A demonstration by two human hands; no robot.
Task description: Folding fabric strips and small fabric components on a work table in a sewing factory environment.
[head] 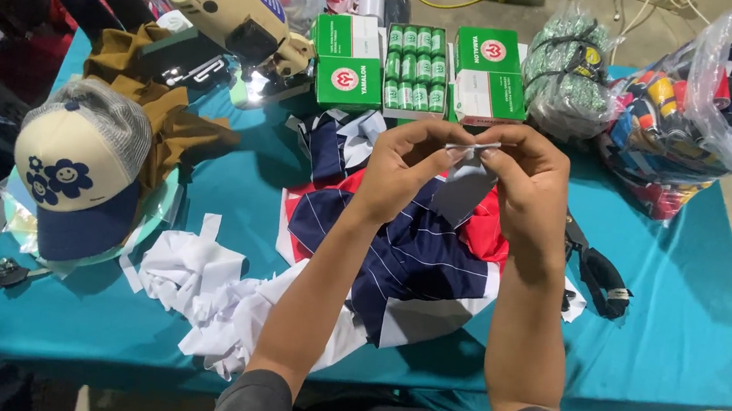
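Observation:
My left hand [402,168] and my right hand [530,178] are raised together over the middle of the teal table [701,326]. Both pinch the top edge of a small grey-white fabric piece [462,189] that hangs down between the fingertips. Under the hands lies a pile of navy striped, red and white cloth pieces [406,256]. Black scissors [597,273] rest on the table just right of my right forearm.
White fabric scraps [192,278] lie at the front left. A cream and navy cap [76,172] sits on brown cloth [170,114] at the left. A cream cutting machine [232,11], green thread boxes [418,69] and plastic bags of fabric [716,117] line the back.

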